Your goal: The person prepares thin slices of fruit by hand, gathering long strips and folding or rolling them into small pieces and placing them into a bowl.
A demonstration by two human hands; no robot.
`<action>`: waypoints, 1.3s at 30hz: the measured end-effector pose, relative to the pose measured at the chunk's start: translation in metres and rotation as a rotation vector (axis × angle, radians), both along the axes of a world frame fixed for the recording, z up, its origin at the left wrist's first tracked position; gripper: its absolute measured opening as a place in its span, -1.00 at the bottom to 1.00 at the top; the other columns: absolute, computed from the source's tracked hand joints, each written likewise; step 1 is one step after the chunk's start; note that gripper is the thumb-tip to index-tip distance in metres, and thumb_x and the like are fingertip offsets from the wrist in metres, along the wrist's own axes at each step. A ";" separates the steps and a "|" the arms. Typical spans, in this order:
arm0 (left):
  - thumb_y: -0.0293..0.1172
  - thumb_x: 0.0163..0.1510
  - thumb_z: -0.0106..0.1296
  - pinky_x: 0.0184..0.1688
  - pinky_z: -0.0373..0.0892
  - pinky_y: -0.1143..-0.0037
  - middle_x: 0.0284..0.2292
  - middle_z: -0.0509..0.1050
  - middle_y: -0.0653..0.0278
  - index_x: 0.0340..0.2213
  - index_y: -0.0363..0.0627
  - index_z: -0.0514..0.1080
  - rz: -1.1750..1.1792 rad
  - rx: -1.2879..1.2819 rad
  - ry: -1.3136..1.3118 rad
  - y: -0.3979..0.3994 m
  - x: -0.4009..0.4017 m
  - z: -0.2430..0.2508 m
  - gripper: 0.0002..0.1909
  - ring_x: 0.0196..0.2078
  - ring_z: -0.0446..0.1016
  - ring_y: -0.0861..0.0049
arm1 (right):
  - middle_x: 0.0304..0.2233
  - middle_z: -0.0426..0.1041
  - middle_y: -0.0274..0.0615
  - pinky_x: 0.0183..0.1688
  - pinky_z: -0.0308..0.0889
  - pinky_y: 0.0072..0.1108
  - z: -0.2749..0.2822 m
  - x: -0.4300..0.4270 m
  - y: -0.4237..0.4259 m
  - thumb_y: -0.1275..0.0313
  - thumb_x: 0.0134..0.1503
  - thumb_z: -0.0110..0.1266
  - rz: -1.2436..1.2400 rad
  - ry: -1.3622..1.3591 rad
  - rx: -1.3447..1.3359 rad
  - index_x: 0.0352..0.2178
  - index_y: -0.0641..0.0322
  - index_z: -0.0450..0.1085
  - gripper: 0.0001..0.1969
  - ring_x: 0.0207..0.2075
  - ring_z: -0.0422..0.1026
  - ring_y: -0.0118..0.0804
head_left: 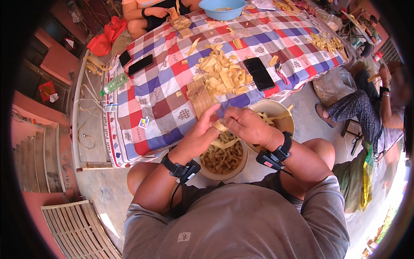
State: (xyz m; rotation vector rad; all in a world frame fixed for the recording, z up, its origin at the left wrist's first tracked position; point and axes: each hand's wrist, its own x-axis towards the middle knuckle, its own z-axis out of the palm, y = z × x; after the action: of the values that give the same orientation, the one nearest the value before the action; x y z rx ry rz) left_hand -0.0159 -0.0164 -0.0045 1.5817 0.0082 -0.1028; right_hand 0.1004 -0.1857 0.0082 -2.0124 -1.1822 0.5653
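Note:
Between my two hands is a pale yellow folded strip (221, 126), above a round bowl (244, 162) filled with small folded brownish pieces (224, 161). My left hand (201, 134) holds the strip's left side, with thumb and fingers reaching up. My right hand (245, 123) pinches the strip's other side. A long end of strip hangs below them over the bowl. A second round container (291, 121) with long pale strips (268, 119) stands behind my right wrist. On the checked tablecloth ahead lies a heap of flat yellow pieces (223, 74), beside wooden blocks (199, 97).
The table (145, 106) also bears phones (259, 73), pink-handled pliers or cutters (282, 73), a green bottle (114, 84) and a blue basin (222, 9). A person (155, 13) sits across the table; another (388, 97) sits at right. A slatted bench (77, 230) is at lower left.

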 end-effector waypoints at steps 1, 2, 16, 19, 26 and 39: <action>-0.46 0.21 -0.16 -0.25 0.23 0.68 -0.17 0.37 0.35 0.25 -0.02 -0.13 -0.001 -0.001 -0.001 -0.001 -0.001 0.003 -0.36 -0.34 0.20 0.79 | -0.44 0.44 0.01 -0.30 0.33 -0.37 -0.005 0.004 -0.001 0.30 0.17 -0.10 -0.017 -0.015 0.158 -0.38 0.30 0.35 -0.76 -0.34 0.44 0.01; -0.51 0.19 -0.19 -0.20 0.25 0.65 -0.18 0.39 0.29 0.25 -0.07 -0.13 0.017 0.014 -0.005 -0.002 -0.003 0.008 -0.36 -0.28 0.27 0.76 | -0.47 0.43 -0.03 -0.32 0.32 -0.41 -0.008 0.007 -0.003 0.30 0.16 -0.10 -0.033 -0.029 0.316 -0.40 0.31 0.35 -0.75 -0.38 0.44 -0.08; -0.32 0.23 -0.08 -0.42 0.32 0.66 -0.46 0.43 0.36 -0.21 -0.24 0.40 -0.070 0.016 0.207 -0.002 0.003 -0.007 -0.77 -0.47 0.38 0.71 | -0.47 0.41 0.06 -0.28 0.31 -0.34 -0.005 0.005 -0.001 0.26 0.17 -0.12 0.035 0.232 0.185 -0.42 0.30 0.35 -0.72 -0.40 0.41 0.06; -0.34 0.21 -0.03 -0.32 0.36 0.63 -0.44 0.46 0.35 -0.28 -0.29 0.45 -0.091 -0.031 0.188 -0.002 0.006 -0.025 -0.77 -0.39 0.41 0.70 | -0.49 0.42 0.09 -0.34 0.30 -0.23 0.004 -0.004 0.000 0.28 0.17 -0.12 0.025 -0.132 0.110 -0.43 0.28 0.35 -0.74 -0.41 0.41 0.16; -0.40 0.16 0.04 -0.19 0.32 0.63 -0.37 0.48 0.41 -0.23 -0.33 0.47 0.057 0.144 -0.062 0.000 0.010 -0.022 -0.77 -0.32 0.37 0.74 | -0.51 0.41 0.00 -0.35 0.32 -0.33 -0.009 -0.001 0.003 0.28 0.19 -0.05 -0.089 0.041 0.181 -0.37 0.28 0.32 -0.76 -0.44 0.43 -0.02; -0.36 0.18 -0.07 -0.21 0.33 0.60 -0.32 0.51 0.31 -0.16 -0.19 0.42 0.244 -0.401 0.040 0.022 0.003 0.002 -0.76 -0.31 0.43 0.65 | -0.51 0.39 -0.21 -0.28 0.30 -0.53 -0.005 0.000 -0.006 0.27 0.27 -0.16 0.040 0.580 0.141 -0.21 0.30 0.34 -0.71 -0.39 0.39 -0.40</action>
State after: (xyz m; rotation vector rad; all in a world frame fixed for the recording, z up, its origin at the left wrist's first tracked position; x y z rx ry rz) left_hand -0.0131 0.0053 -0.0025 1.1672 0.2000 0.0527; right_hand 0.1003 -0.1917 0.0029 -1.5533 -0.8749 0.9762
